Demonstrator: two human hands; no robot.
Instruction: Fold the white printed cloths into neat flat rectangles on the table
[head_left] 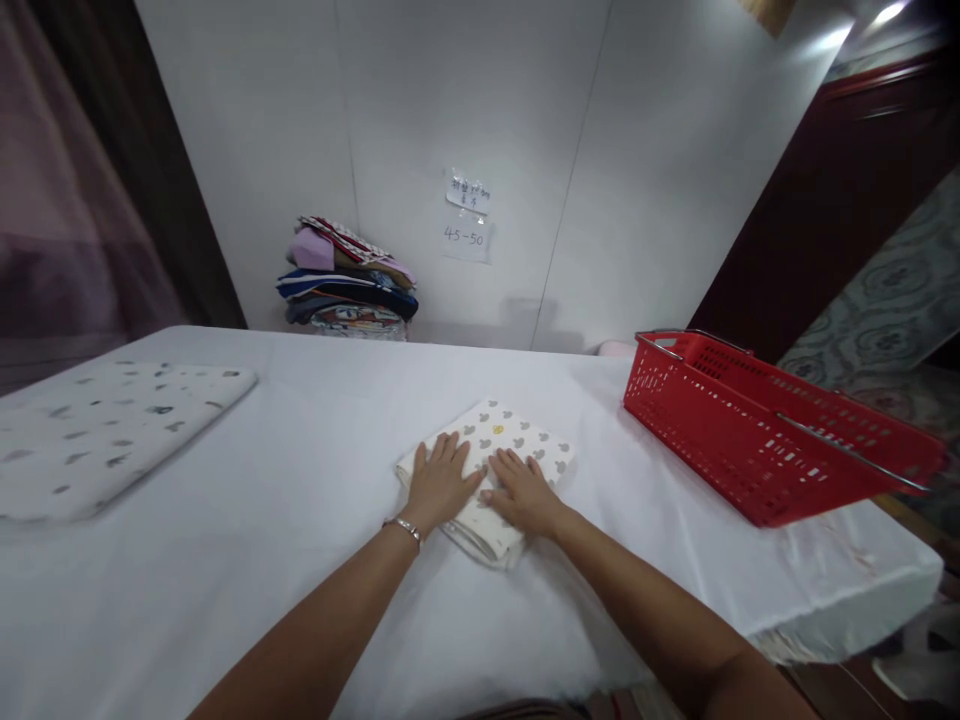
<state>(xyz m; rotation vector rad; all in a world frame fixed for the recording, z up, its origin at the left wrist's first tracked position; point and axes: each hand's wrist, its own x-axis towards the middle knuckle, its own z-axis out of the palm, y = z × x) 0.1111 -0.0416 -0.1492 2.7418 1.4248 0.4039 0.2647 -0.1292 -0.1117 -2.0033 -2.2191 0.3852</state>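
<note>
Padded white fabric (127, 435) with dark motifs: flat on white table cover (322, 430), well left of left fingers. Cloth stack (349, 280): beyond left fingers, against wall. Left hand (439, 485): palm down, fingers slightly spread, thumb out; bracelet (405, 530) on wrist. Folded cloth (510, 435), gray motifs, one yellow: directly under both sets of fingers, extending past fingertips. Right hand (525, 492): palm down on cloth, fingers slightly spread, thumb toward left hand. Red basket (765, 430): well right of right fingers.
</note>
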